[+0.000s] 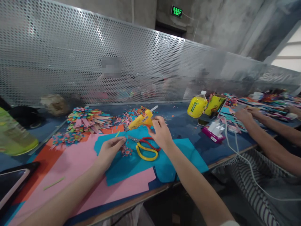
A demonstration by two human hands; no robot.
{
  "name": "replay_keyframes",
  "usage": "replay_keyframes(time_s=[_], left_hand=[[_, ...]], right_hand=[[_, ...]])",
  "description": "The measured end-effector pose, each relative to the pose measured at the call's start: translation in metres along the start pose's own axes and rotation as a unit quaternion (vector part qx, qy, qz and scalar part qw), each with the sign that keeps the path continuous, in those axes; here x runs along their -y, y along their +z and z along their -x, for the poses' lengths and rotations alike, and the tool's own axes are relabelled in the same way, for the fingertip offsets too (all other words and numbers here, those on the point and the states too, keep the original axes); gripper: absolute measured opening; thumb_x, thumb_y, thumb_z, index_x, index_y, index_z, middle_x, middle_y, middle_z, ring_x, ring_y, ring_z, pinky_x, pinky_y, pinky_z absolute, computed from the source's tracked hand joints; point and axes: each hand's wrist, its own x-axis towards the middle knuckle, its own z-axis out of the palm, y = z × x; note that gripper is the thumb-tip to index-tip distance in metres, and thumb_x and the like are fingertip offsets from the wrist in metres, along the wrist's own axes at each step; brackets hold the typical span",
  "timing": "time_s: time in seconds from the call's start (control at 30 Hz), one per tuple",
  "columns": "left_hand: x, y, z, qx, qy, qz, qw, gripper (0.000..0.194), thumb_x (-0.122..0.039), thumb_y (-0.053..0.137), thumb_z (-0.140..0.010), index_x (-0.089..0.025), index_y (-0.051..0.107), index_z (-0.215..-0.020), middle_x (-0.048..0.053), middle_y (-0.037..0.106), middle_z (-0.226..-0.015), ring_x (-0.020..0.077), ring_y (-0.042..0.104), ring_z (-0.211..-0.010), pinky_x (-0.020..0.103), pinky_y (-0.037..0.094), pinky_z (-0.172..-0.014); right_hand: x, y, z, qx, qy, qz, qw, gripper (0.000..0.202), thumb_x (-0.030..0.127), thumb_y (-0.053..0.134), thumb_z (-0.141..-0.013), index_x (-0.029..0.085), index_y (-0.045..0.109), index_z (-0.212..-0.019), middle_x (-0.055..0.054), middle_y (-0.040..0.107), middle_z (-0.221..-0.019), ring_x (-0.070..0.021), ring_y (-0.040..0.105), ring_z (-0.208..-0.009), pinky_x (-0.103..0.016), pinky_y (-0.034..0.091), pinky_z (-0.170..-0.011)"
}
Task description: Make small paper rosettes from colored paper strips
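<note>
My right hand grips a yellow hot glue gun by its handle; a clear glue stick juts from its back, and the nozzle points down to the left. My left hand is closed in a pinch, and a thin green strip shows at its fingertips. Small fringed pieces in pink and blue lie just right of the left fingers. Between my hands, scissors with red handles and a pair with yellow handles rest on a blue sheet.
Pink sheets and a loose green strip lie at left, near a phone. Behind stand fringed bundles, with a yellow bottle and a purple tissue pack rightward. Another person's arms and a white cable are at right.
</note>
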Motion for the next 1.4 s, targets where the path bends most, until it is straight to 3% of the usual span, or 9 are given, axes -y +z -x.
replay_keyframes(time_s=[0.5,0.8,0.9,1.0,1.13,1.2,1.27,1.33,1.4], left_hand=[[-0.001,-0.002,-0.001,-0.005,0.021,-0.023,1.000,0.032,-0.045,0.067,-0.062,-0.014,0.065,-0.072,-0.002,0.055,-0.053,0.0090,0.049,-0.046,0.020,0.040,-0.047],[0.006,-0.004,-0.004,-0.012,0.031,-0.019,0.999,0.032,-0.044,0.067,-0.062,-0.015,0.065,-0.075,-0.001,0.056,-0.056,0.0091,0.050,-0.050,0.020,0.040,-0.049],[0.006,-0.004,-0.005,-0.012,0.034,-0.021,0.999,0.033,-0.044,0.068,-0.062,-0.015,0.065,-0.076,-0.001,0.056,-0.057,0.0092,0.049,-0.050,0.021,0.040,-0.049],[0.005,-0.003,-0.005,-0.011,0.034,-0.009,0.999,0.034,-0.044,0.068,-0.060,-0.014,0.064,-0.074,-0.002,0.054,-0.055,0.0091,0.047,-0.048,0.021,0.039,-0.048],[0.002,-0.002,-0.004,-0.014,0.036,0.008,0.999,0.031,-0.042,0.068,-0.061,-0.015,0.063,-0.075,-0.002,0.055,-0.058,0.0084,0.046,-0.049,0.020,0.038,-0.048],[0.000,-0.002,-0.003,-0.015,0.046,0.005,0.999,0.030,-0.042,0.067,-0.064,-0.015,0.063,-0.075,-0.003,0.053,-0.056,0.0081,0.046,-0.049,0.020,0.037,-0.048],[-0.002,-0.003,-0.003,-0.023,0.053,-0.004,0.998,0.029,-0.042,0.066,-0.065,-0.015,0.063,-0.075,-0.003,0.053,-0.055,0.0083,0.046,-0.048,0.020,0.038,-0.049],[-0.003,-0.004,-0.004,-0.041,0.055,-0.011,0.998,0.031,-0.043,0.066,-0.063,-0.015,0.063,-0.077,-0.002,0.055,-0.058,0.0088,0.047,-0.049,0.020,0.039,-0.049],[-0.003,-0.006,-0.005,-0.052,0.057,-0.015,0.997,0.032,-0.043,0.067,-0.062,-0.015,0.064,-0.078,-0.002,0.057,-0.061,0.0087,0.047,-0.050,0.020,0.039,-0.049]], right_hand=[[0.000,0.000,0.000,0.009,-0.006,0.020,1.000,0.017,0.022,0.043,-0.084,0.015,0.053,-0.095,-0.014,0.048,-0.108,-0.0189,0.056,-0.086,-0.028,0.047,-0.075],[-0.002,-0.001,-0.002,0.047,-0.006,0.044,0.998,0.016,0.023,0.042,-0.084,0.017,0.052,-0.095,-0.014,0.047,-0.109,-0.0188,0.055,-0.084,-0.031,0.046,-0.074],[-0.010,0.003,-0.002,0.085,0.048,0.037,0.995,0.018,0.023,0.047,-0.080,0.017,0.050,-0.097,-0.012,0.048,-0.106,-0.0187,0.055,-0.081,-0.030,0.046,-0.068],[-0.028,0.013,0.001,0.123,0.168,0.019,0.978,0.023,0.024,0.054,-0.074,0.016,0.049,-0.094,-0.011,0.049,-0.098,-0.0184,0.055,-0.073,-0.029,0.044,-0.060],[-0.039,0.021,0.007,0.110,0.239,0.034,0.964,0.023,0.023,0.061,-0.070,0.012,0.050,-0.088,-0.013,0.050,-0.085,-0.0275,0.053,-0.082,-0.039,0.042,-0.065],[-0.029,0.019,0.006,0.103,0.222,0.030,0.969,0.020,0.020,0.061,-0.071,0.013,0.052,-0.088,-0.015,0.052,-0.089,-0.0308,0.050,-0.092,-0.044,0.039,-0.073],[-0.009,0.015,0.002,0.116,0.159,0.007,0.980,0.023,0.023,0.061,-0.072,0.016,0.055,-0.093,-0.015,0.055,-0.099,-0.0301,0.047,-0.099,-0.048,0.034,-0.081],[0.016,0.010,-0.001,0.163,0.045,-0.044,0.985,0.025,0.029,0.062,-0.073,0.024,0.057,-0.097,-0.005,0.058,-0.102,-0.0231,0.048,-0.100,-0.043,0.032,-0.087],[0.038,0.009,-0.001,0.271,-0.119,-0.123,0.947,0.023,0.028,0.055,-0.080,0.024,0.056,-0.102,-0.005,0.060,-0.103,-0.0219,0.048,-0.101,-0.044,0.029,-0.087]])
